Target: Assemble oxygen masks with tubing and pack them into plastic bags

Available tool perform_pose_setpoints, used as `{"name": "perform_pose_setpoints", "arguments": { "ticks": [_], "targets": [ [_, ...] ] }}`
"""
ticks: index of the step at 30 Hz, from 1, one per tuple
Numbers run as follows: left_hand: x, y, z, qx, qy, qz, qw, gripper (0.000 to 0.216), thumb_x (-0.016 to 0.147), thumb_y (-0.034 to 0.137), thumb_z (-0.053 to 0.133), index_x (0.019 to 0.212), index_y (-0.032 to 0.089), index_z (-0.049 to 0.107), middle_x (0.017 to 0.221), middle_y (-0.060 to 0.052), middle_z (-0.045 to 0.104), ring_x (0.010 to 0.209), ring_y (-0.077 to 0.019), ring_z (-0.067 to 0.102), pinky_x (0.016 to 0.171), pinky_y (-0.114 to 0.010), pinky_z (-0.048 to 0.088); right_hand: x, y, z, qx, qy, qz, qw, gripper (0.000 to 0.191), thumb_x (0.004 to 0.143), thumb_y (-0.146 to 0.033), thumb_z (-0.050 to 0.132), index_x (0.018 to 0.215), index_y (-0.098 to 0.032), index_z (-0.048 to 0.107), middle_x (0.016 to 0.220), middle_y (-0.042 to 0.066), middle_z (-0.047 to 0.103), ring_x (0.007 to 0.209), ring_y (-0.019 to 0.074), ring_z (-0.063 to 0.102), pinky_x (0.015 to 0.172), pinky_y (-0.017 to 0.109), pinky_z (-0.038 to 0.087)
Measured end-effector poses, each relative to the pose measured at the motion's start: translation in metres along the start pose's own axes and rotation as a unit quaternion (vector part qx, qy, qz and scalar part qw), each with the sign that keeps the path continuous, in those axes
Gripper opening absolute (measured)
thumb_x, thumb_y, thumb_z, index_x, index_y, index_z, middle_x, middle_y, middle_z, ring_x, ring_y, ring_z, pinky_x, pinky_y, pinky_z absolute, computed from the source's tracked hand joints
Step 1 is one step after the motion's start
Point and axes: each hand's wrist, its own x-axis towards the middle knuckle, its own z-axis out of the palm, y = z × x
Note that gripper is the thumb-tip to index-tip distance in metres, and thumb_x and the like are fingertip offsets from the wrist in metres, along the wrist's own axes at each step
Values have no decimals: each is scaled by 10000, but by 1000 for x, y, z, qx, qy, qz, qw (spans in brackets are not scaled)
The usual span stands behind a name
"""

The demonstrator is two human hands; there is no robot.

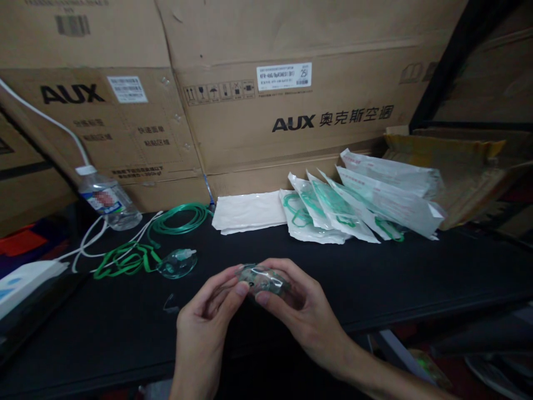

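Clear soft-plastic mask point(264, 279) held just above the black bench point(375, 272), pinched between left hand point(206, 319) and right hand point(306, 311), fingertips closed on its ends. Judged light, pliable, slightly slick; grip the rim, not the thin dome.

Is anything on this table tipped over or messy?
The water bottle at the left looks tilted, not upright. Green tubing and white cables lie loosely tangled beside the clear mask. The sealed packets sit in a slanted, overlapping pile. Nothing looks spilled. The held clear plastic piece is too blurred to judge.
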Motion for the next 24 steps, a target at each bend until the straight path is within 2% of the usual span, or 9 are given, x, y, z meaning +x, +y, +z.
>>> {"name": "perform_pose_setpoints", "arguments": {
  "ticks": [8, 12, 16, 20, 24],
  "targets": [
    [0, -1, 0, 13, 23, 12, 1000, 392, 649, 365, 903, 977, 173, 806, 960, -83, 815, 903, -235, 777, 832, -243, 626, 2, -3, 0, 24, 8, 0, 1000, 229, 830, -270, 804, 1040, -212, 734, 1030, 15, 776, 959, 151, 717, 887, 255, 567],
    [-1, 0, 2, 9, 18, 1, 1000, 351, 659, 362, 900, 955, 191, 820, 966, -71, 817, 939, -243, 774, 879, -267, 620, 3, -6, -2, 15, 0, -4, 1000, 151, 876, -265, 760, 1017, -211, 768, 1003, 12, 778, 960, 146, 711, 900, 251, 558],
    [-2, -1, 1, 8, 15, -14, 1000, 345, 660, 374, 901, 947, 198, 826, 972, -67, 818, 946, -236, 773, 872, -242, 615, 2, -7, -2, 12, -2, -22, 1000, 157, 906, -265, 723, 1047, -228, 781, 1020, 14, 780, 994, 159, 710, 930, 275, 557],
    [-2, -2, -1, 12, 7, -14, 1000, 355, 647, 384, 909, 926, 181, 825, 961, -80, 818, 921, -240, 778, 851, -244, 623, 2, -7, -2, -14, 19, -34, 999, 193, 958, -308, 651, 1068, -237, 793, 1006, 25, 789, 940, 165, 725, 902, 297, 572],
    [0, -2, -1, 10, -9, -15, 1000, 339, 636, 369, 917, 896, 176, 818, 958, -89, 816, 920, -254, 776, 845, -274, 631, 3, -3, -3, -48, 46, -54, 996, 179, 938, -304, 674, 1035, -249, 813, 936, 26, 787, 877, 168, 715, 808, 283, 581]
  ]
}}
